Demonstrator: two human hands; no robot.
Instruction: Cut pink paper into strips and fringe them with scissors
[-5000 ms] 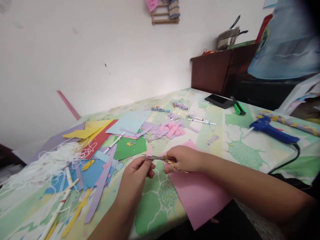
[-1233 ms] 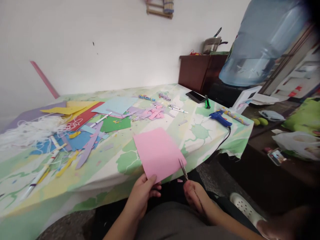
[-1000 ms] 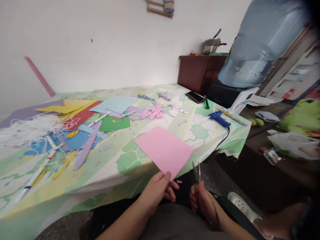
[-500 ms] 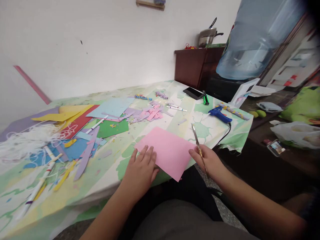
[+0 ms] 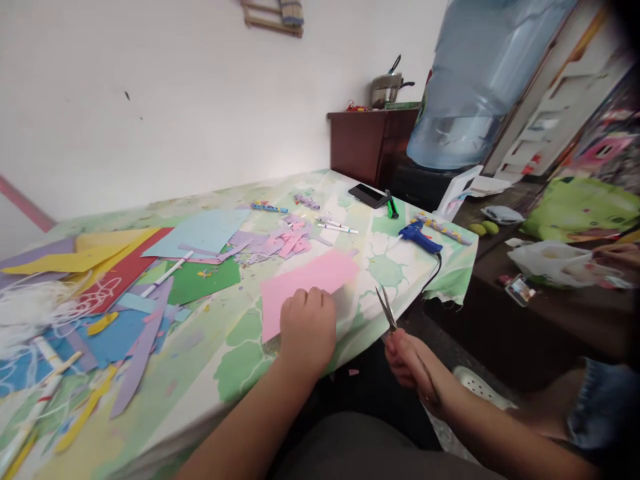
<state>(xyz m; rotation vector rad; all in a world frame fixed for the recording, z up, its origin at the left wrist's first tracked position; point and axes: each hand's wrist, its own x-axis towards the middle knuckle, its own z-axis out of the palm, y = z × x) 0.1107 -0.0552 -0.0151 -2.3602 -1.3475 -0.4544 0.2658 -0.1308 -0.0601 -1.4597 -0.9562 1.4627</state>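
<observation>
My left hand (image 5: pixel 307 330) is closed at the near edge of a sheet of pink paper (image 5: pixel 295 283), knuckles up. Its fingertips are hidden, but the paper tilts up off the tablecloth with the hand. My right hand (image 5: pixel 413 363) is wrapped round a pair of scissors (image 5: pixel 386 310) just off the table's front edge. The blades point up and away from me and are slightly parted, with nothing between them. A small pink scrap (image 5: pixel 353 372) lies below, over my dark clothing.
Coloured sheets, including light blue paper (image 5: pixel 200 230), and white string (image 5: pixel 30 310) cover the left side. Pink and purple scraps (image 5: pixel 287 239) lie mid-table. A blue glue gun (image 5: pixel 421 237), a phone (image 5: pixel 369 195) and a green cutter (image 5: pixel 392 205) sit right. Another person's hand (image 5: pixel 620 257) shows far right.
My left hand has gone from lying flat to closed, and the pink paper has turned and lifted. My right hand has let go of the paper's corner and drawn back with the scissors.
</observation>
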